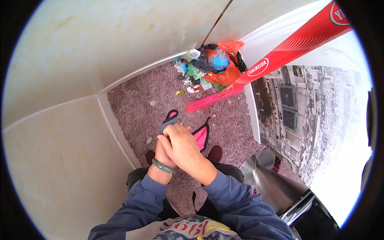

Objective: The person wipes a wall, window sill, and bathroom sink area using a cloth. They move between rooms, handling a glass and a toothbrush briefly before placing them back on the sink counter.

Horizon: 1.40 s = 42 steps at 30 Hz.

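My left hand, with a green bangle at its wrist, is partly hidden beneath my right hand. Both hands press together around a cloth with black edging. Its grey-blue side shows in a folded flap beyond my fingers. On the right, a pink corner of the cloth hangs out below my right hand. The middle of the cloth is hidden between the palms. Under the hands lies a mottled purple-grey carpet, with my dark red shoes on it.
A heap of plastic bags and scraps fills the far corner. A broom with a red handle and pink bristles slants in from the upper right. A stainless steel bin stands at right. Pale walls enclose the left and far sides.
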Tool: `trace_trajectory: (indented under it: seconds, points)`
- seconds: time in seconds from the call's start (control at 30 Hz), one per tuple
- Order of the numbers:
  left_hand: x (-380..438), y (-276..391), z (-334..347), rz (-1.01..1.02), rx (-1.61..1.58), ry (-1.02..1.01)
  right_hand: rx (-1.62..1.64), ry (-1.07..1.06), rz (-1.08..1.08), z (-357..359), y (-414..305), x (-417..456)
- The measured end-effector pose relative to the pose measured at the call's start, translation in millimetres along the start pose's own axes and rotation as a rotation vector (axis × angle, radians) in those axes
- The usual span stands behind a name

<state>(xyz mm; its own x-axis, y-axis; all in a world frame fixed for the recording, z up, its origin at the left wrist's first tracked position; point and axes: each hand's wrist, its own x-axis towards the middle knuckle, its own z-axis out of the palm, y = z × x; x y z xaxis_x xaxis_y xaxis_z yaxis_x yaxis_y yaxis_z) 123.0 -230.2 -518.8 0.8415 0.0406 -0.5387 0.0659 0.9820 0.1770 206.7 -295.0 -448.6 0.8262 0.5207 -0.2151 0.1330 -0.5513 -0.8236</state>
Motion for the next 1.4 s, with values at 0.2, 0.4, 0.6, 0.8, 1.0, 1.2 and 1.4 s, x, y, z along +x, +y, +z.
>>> trace_trajectory:
  seconds: [0.2, 0.4, 0.6, 0.8, 1.0, 1.2, 1.4]
  points:
    - [5, -41, -25, 0.030, -0.030, -0.176, 0.141, 0.023, 0.135, 0, 6, -13]
    - [-11, -44, -19, 0.073, 0.139, -0.117, 0.115, 0.035, 0.187, 4, 3, -28]
    - [-36, -44, -20, 0.007, 0.098, 0.265, -0.103, 0.036, -0.019, 3, 13, -41]
    - [-59, -33, 3, -0.140, -0.144, 0.463, -0.079, -0.003, 0.065, 6, 23, -63]
    - [-90, -49, -7, 0.104, 1.708, 0.162, 0.131, -0.156, 0.274, 23, 25, -94]
    - [-103, -48, -30, -0.053, 1.770, 0.087, 0.138, -0.133, 0.296, 45, 26, -120]
    - [-128, -81, -111, -0.231, 0.230, 0.633, 0.297, -0.133, 0.430, 84, 55, -166]
